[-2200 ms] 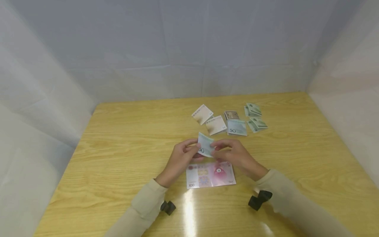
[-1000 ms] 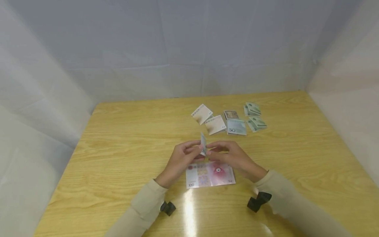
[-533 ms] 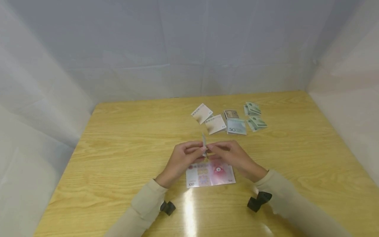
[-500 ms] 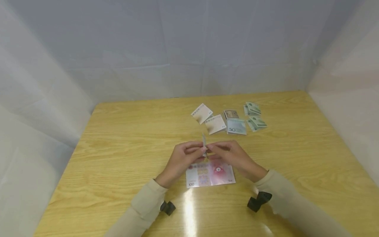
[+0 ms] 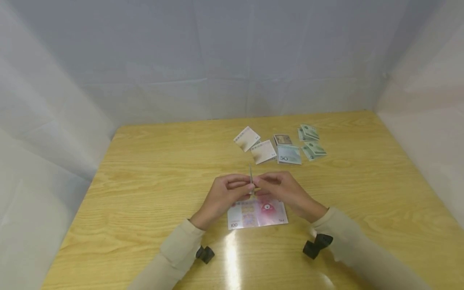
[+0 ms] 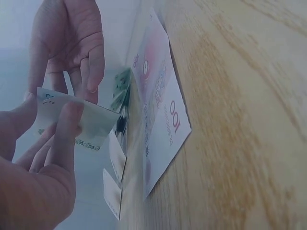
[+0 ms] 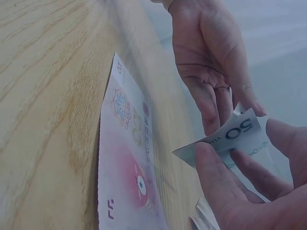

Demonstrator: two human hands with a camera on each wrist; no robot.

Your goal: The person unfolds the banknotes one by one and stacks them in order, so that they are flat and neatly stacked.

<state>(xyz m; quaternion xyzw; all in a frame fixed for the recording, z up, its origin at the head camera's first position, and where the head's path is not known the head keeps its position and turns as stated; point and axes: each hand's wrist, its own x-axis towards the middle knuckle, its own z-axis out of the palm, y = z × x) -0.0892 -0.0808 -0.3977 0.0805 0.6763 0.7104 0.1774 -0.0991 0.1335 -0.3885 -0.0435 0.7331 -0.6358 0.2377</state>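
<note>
Left hand (image 5: 224, 195): fingers curled, thumb and fingertips pinching the held note (image 7: 232, 136), hardly any gap. Two folded pale ones on the table (image 5: 145, 181) behind: far pale note (image 5: 247, 139), near pale note (image 5: 263, 152), close together. Held note is a blue-green 50, up off the wood between both hands, at the far edge of the pink 100 note (image 5: 250, 217), which lies flat nearest the person. Next, brown note (image 5: 283, 139) with the blue 50 note (image 5: 288, 154) right in front of it. Right hand (image 5: 286, 193): also a close pinch on the held note, thumb and fingertips. Far right, two folded greens: back green note (image 5: 309, 132), front green note (image 5: 314, 150).

Why, as judged: two-handed pinch probably steadies thin paper and presses its layers together; edge-on angle likely because the hands face each other. Folded group probably sits back to leave working room; 100 note seems placed within easy reach.

Views: head shows the whole layout but only a thin edge of the held note. Right wrist shows its printed 50 and another layer poking up behind. Left wrist shows the paler opposite face, small print unreadable.
</note>
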